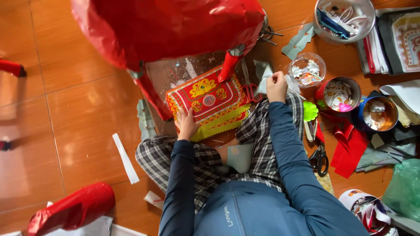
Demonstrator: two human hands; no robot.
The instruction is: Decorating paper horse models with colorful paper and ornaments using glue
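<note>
Fingers of your right hand (276, 84) pinch a grey paper piece (264, 75); your left hand (187, 124) lies open, flat on the red-and-gold decorated panel (205, 100). Placement on it needs careful alignment.

A home craft workspace on a tiled floor (65, 109), with paper scraps (126, 158), scissors (320, 159) and bowls of cutouts (307, 70)

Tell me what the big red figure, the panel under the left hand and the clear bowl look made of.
Red figure: probably glossy paper or foil, given its creases and shine.
Panel: likely printed paper or card, matte, with a yellow fringe.
Bowl: clear glass or plastic, contents showing through.
</note>
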